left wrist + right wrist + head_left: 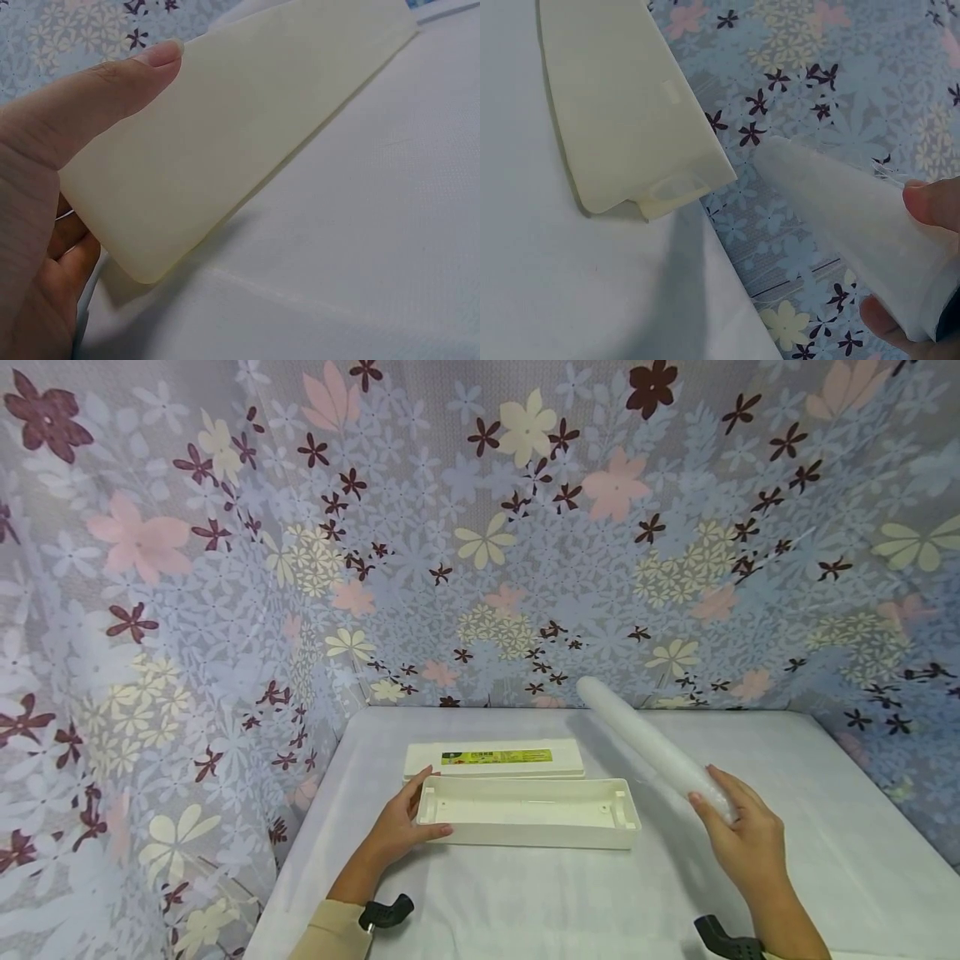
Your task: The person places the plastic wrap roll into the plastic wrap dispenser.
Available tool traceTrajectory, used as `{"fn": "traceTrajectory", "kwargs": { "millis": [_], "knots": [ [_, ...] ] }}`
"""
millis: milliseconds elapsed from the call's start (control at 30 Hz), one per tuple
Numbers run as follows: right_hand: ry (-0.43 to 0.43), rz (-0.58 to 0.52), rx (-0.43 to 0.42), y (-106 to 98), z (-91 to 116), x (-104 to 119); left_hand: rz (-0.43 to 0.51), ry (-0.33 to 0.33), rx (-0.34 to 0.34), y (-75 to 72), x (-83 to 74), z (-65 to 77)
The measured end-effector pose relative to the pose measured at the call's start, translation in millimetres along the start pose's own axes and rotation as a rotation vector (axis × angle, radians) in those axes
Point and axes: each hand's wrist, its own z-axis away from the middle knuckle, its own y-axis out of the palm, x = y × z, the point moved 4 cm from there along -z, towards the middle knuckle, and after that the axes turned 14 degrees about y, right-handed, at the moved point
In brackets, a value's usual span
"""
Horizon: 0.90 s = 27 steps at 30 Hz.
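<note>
A long, cream-white plastic box [525,837] stands open-topped at mid-table, its inside bare. My left hand [396,828] grips its left end, with the thumb on the front wall and fingers behind; the left wrist view shows the thumb [112,94] lying across the smooth wall. Up in the air to the right, my right hand [750,837] holds a whitish roll of cling film [647,739] by its near end. The roll slants away, its far end to the upper left. In the right wrist view, loose film edges show along the roll [832,202].
Directly behind the box lies a matching white lid [420,760] with a green and yellow label [497,757]. A white cloth covers the table [540,902]. A flowered curtain [480,552] hangs along the back and sides. Each wrist wears a black strap mount [387,912].
</note>
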Motion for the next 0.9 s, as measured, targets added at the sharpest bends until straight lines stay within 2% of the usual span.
{"fn": "traceTrajectory", "kwargs": {
  "millis": [200,400,900],
  "knots": [
    [-0.039,-0.031,-0.006,0,1,6,0.005,-0.008,-0.009,-0.1,1.2,-0.3],
    [-0.019,-0.029,0.009,0,3,12,0.010,-0.014,-0.015,-0.2,1.9,0.4],
    [-0.043,-0.053,0.028,3,3,15,-0.012,-0.015,-0.014,-0.5,2.0,0.5]
  ]
}}
